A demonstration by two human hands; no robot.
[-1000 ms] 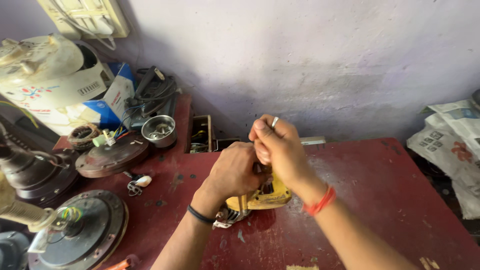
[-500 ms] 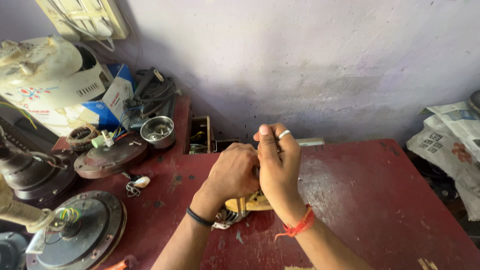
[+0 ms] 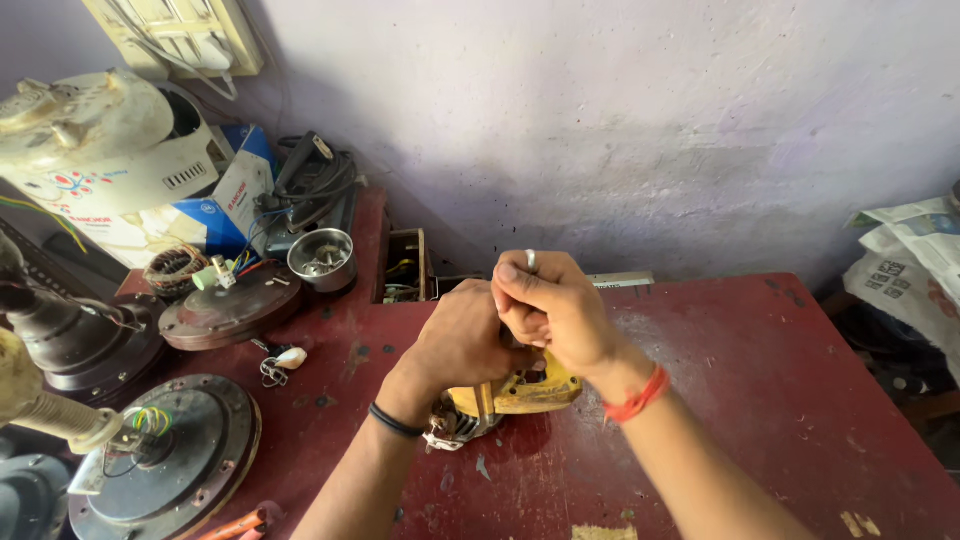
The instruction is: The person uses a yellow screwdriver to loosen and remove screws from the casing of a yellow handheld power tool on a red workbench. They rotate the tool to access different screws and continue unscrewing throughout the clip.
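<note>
A yellow power-tool body (image 3: pixel 520 392) with an exposed metal motor end (image 3: pixel 452 425) lies on the red table (image 3: pixel 760 400). My left hand (image 3: pixel 462 337), a black band on its wrist, grips the tool from above. My right hand (image 3: pixel 552 305), with a ring and a red wrist thread, is closed over the tool's top, fingers curled against the left hand. What the fingers pinch is hidden.
Fan motor housings (image 3: pixel 165 455) and a brown round cover (image 3: pixel 232 310) sit at the left. A steel bowl (image 3: pixel 322 260), a small wooden box (image 3: pixel 405 265), cables and a white appliance (image 3: pixel 100 140) crowd the back left. Newspapers (image 3: pixel 915 260) lie at the right edge.
My right hand has turned over the tool, its wrist swinging from right to nearer the middle and back. The left hand keeps its grip in place.
</note>
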